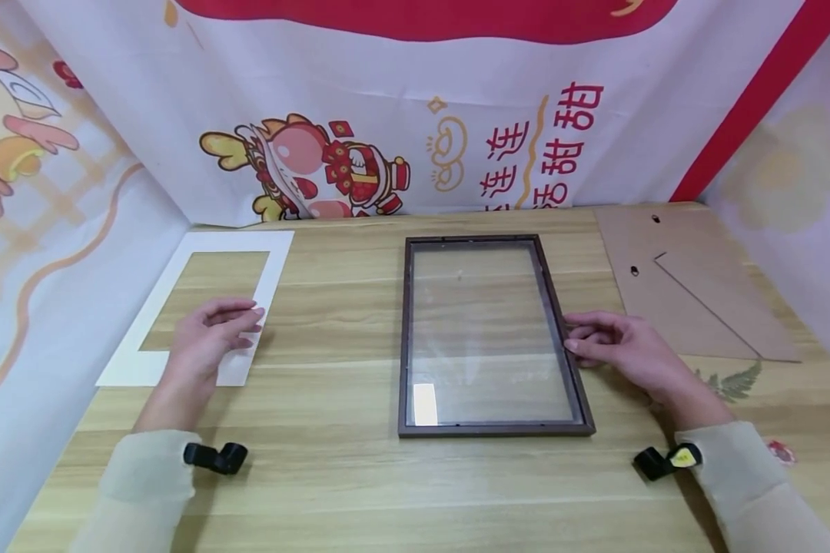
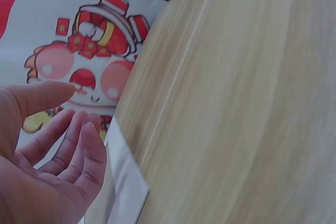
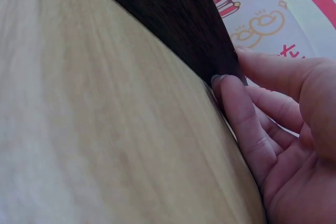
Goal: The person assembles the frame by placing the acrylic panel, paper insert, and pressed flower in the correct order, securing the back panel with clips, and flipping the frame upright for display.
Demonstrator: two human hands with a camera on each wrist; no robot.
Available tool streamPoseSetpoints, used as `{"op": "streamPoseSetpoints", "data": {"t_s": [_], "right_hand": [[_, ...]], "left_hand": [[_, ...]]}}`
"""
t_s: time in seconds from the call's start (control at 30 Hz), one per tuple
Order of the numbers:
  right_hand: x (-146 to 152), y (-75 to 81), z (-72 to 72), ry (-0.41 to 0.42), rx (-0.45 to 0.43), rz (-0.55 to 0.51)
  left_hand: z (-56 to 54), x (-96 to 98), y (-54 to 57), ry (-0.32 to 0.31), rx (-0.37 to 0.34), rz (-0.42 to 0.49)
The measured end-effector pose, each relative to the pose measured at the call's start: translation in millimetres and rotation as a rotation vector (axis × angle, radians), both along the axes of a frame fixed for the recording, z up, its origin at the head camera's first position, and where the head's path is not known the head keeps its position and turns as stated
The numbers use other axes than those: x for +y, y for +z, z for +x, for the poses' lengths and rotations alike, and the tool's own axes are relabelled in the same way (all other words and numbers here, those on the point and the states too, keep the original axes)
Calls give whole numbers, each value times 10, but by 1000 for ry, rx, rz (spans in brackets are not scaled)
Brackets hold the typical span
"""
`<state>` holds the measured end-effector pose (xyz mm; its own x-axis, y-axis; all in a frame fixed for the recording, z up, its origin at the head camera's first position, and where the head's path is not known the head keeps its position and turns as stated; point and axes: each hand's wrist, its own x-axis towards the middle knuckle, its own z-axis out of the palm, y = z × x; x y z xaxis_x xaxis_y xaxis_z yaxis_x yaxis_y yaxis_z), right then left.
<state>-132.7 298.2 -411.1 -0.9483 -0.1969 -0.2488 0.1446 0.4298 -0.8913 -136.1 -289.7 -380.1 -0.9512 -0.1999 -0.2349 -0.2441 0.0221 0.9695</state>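
Note:
A dark brown picture frame point(image 1: 491, 431) lies flat on the wooden table, with a clear pane point(image 1: 484, 330) inside it. My right hand point(image 1: 609, 346) pinches the frame's right side; in the right wrist view, the thumb is at the upper edge of the dark frame side point(image 3: 163, 14) and fingertips are low against it. On the left lies a white mat point(image 1: 242, 241) with a rectangular opening. Over its right border hovers my left hand point(image 1: 214, 334), fingers loosely bent and holding nothing. The left wrist view shows a gap between thumb and fingers.
At the right lies a brown backing board point(image 1: 705, 284) with small metal hangers and a slanted stand flap. A fern sprig point(image 1: 740, 382) and a small pinkish-red item point(image 1: 781, 452) are near my right forearm. Printed cloth point(image 1: 360, 69) hangs behind and at both sides.

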Motion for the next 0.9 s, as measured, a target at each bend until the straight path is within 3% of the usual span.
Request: {"op": "streamPoseSetpoints", "data": {"t_s": [0.17, 0.43, 0.57, 0.67, 0.73, 0.9], "right_hand": [[2, -5, 4, 1, 4, -11], [20, -7, 5, 0, 5, -14], [13, -8, 12, 2, 4, 1], [11, -7, 12, 2, 3, 4], [12, -4, 9, 0, 4, 6], [-8, 10, 5, -1, -1, 9]], "left_hand": [[42, -305, -28, 87, 1, 26], [162, -783, -7, 159, 30, 71], [223, -1006, 5, 211, 20, 35], [263, -1136, -19, 241, -30, -54], [267, -1195, -55, 242, -80, -174], [253, -1234, -136, 167, -194, -496]]}}
